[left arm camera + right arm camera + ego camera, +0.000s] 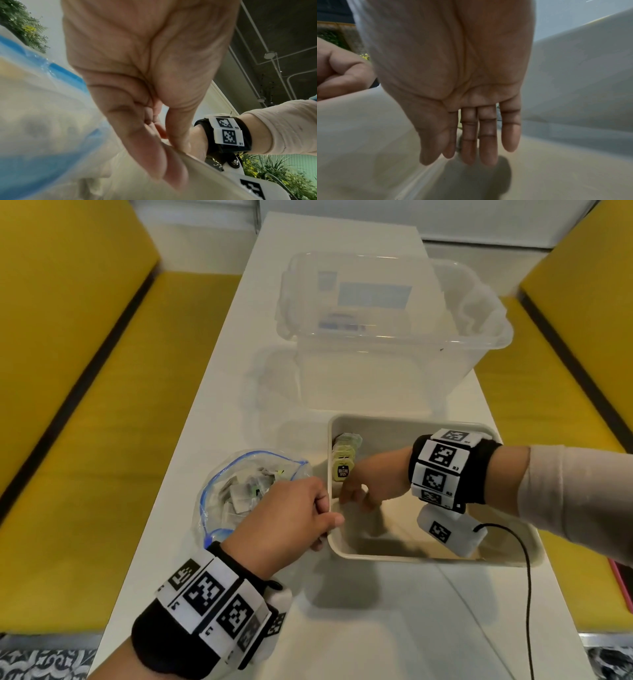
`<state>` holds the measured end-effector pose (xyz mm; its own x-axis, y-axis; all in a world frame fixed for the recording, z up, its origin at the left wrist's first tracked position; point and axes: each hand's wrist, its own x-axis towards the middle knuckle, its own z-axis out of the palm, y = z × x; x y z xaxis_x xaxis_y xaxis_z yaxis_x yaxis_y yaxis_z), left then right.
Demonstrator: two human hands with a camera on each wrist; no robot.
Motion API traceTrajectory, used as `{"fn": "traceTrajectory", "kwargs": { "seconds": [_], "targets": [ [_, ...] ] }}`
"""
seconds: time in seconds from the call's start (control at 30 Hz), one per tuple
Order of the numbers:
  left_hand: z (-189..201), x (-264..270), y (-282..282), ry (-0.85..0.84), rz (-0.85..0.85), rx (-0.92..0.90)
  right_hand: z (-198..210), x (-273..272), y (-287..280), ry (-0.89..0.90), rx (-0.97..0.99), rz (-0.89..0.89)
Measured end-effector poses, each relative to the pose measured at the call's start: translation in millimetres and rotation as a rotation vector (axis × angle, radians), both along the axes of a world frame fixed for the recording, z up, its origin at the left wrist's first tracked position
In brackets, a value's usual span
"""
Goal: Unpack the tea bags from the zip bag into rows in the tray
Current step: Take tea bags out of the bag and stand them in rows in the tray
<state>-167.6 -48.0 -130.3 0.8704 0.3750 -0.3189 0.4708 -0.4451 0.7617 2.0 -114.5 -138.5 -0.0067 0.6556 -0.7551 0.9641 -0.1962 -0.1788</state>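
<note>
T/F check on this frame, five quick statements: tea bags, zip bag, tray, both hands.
1. The zip bag lies open, left of the tray. True.
2. The tea bags in the tray are lined along its right wall. False: they stand in a row against the left wall.
3. The right hand holds a tea bag. False: its fingers are straight and nothing is in it.
4. The left hand grips the tray's left rim. True.
5. The clear tub is stacked inside the tray. False: it stands on the table behind the tray.
</note>
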Motion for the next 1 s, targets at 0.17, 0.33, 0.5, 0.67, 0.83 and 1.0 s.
{"fn": "traceTrajectory", "kwargs": {
  "seconds": [0.17, 0.33, 0.5, 0.67, 0.83, 1.0],
  "targets": [
    [11, -6, 5, -0.026, 0.02, -0.004, 5, -1, -2, -0.016, -0.013, -0.001],
    [31, -21, 42, -0.138, 0.192, 0.138, 30, -3, -3, -0.022, 0.018, -0.119],
    [37, -46, 79, -0.125, 0.183, 0.496, 76, -15, 5, -0.027, 0.329, -0.258],
    [17, -60, 83, 0.105, 0.046, 0.46, 106, -69, 20, -0.023, 0.597, -0.276],
    [10, -63, 79, 0.08, 0.06, 0.476, 76, -126, 45, -0.145, 0.506, -0.225],
    [7, -71, 67, -0.002, 0.086, 0.417, 30, -147, 58, -0.29, 0.472, -0.412]
  ]
}}
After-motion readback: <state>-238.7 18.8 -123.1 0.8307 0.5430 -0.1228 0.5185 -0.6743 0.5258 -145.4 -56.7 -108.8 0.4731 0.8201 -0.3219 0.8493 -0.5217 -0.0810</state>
